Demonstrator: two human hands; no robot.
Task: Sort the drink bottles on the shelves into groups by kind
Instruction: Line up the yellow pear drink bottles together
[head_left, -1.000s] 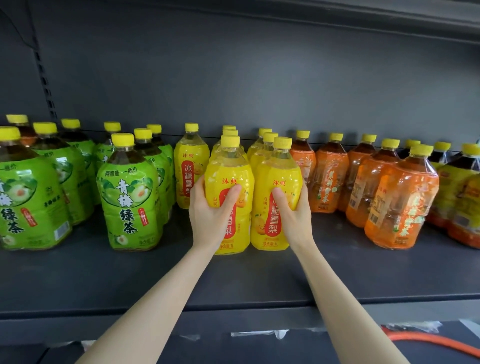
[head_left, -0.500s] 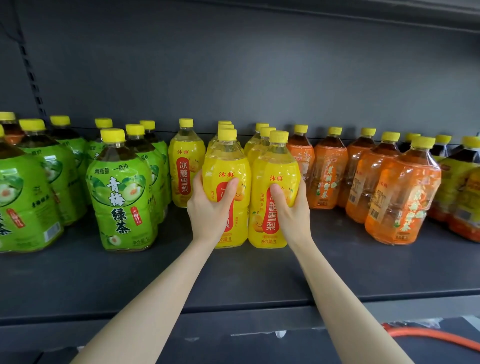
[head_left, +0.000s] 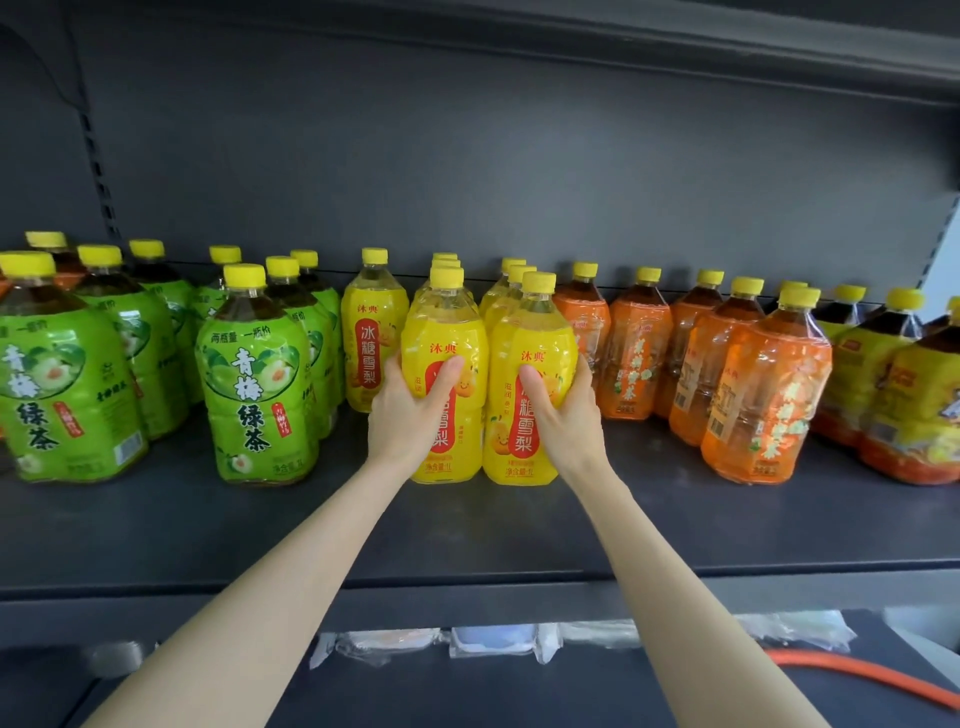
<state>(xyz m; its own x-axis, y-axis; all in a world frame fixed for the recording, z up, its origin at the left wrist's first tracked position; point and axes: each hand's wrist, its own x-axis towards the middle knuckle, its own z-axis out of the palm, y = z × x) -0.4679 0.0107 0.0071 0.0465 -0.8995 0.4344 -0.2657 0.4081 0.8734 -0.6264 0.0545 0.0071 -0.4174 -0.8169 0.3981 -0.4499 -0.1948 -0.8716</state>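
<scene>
My left hand (head_left: 410, 410) is clamped on the left yellow bottle (head_left: 447, 332). The thumb lies across its red label and the fingers curl out of sight round its left side. My right hand (head_left: 563, 415) grips the right yellow bottle (head_left: 537, 332) the same way, thumb on the front and fingers wrapped round the right side.

Both bottles stand upright on the shelf (head_left: 467, 530), touching side by side. They are about midway along it and set back from its front edge. Behind each a short row of like bottles runs toward the back edge; only their caps and shoulders show. Just to the left, farther back, stands a lone yellow bottle (head_left: 374, 338), apart from my left hand.

Toward the left end the green bottles (head_left: 254, 374) stand in a cluster, and the nearest one is level with the two I hold. Toward the right end come the orange bottles (head_left: 769, 384) in several rows, the first just beside the right yellow bottle. At the very end are the dark bottles (head_left: 914, 395), with deeper yellow labels and dark drink. Every cap is yellow.

Below the front edge lie clear-wrapped packs (head_left: 488, 642) and, to the right, an orange hose (head_left: 852, 675).
</scene>
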